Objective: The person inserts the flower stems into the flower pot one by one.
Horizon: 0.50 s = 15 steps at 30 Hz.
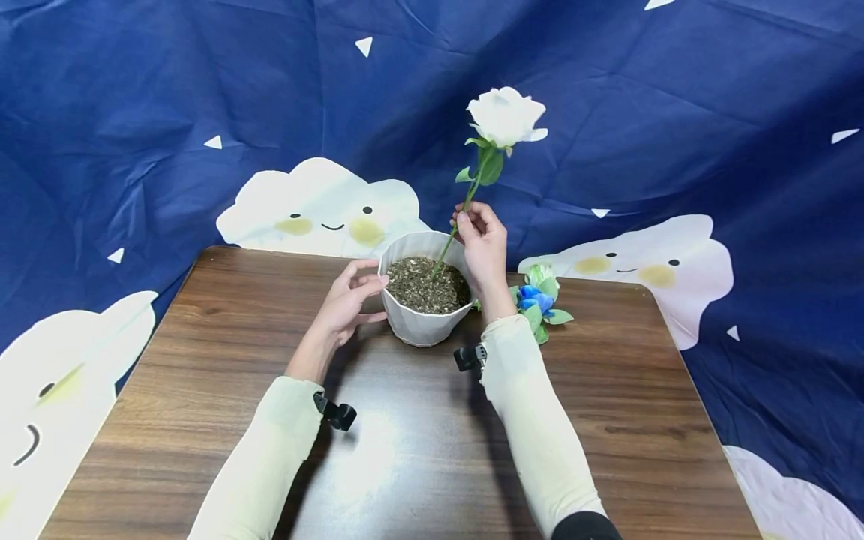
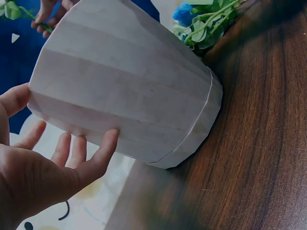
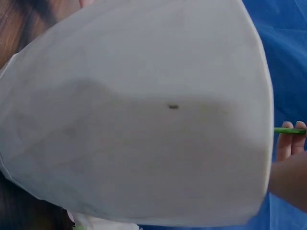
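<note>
A white faceted flower pot (image 1: 421, 326) filled with dark soil (image 1: 421, 289) stands upright near the table's far edge. My left hand (image 1: 340, 304) touches the pot's left side, its fairly straight fingers spread along the outer wall in the left wrist view. Above the pot, my right hand (image 1: 486, 244) pinches the green stem of a white artificial rose (image 1: 506, 116) between thumb and fingers. The stem leans to the right, and its lower end meets the soil. In the right wrist view the pot (image 3: 144, 120) hides most of that hand (image 3: 290, 148).
Right of the pot, blue (image 1: 535, 298) and pale green-white (image 1: 542, 276) artificial flowers lie on the wooden table (image 1: 398, 457), partly behind my right forearm. A dark blue cloth (image 1: 270, 90) printed with smiling clouds hangs behind the table.
</note>
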{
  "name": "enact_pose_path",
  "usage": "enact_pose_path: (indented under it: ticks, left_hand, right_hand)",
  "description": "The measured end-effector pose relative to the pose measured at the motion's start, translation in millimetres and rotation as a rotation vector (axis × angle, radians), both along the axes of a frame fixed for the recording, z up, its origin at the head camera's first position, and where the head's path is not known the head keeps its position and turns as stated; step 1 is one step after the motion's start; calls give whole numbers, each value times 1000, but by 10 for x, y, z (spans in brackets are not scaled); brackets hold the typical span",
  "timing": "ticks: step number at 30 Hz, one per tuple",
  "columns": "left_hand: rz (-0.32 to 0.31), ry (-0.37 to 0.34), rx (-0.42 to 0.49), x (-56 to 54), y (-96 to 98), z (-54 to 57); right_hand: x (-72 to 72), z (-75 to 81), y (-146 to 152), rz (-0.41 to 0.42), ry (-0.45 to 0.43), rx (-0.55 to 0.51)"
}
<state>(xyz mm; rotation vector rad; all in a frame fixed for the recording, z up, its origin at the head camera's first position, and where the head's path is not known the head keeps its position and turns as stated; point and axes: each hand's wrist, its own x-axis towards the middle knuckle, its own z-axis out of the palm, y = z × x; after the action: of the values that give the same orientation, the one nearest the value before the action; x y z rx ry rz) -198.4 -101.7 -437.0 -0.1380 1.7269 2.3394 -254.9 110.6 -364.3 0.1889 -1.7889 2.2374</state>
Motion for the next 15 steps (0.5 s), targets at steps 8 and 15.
enact_pose_path:
  ticks: [8,15]
  left_hand:
    - [4,0,4,-6,-3,-9]
    - [4,-8,12,-20,-1,-26]
  right_hand:
    - [-62,-59,-84,110,3,-27]
    - [-66,-51,-125,104,-53,-1]
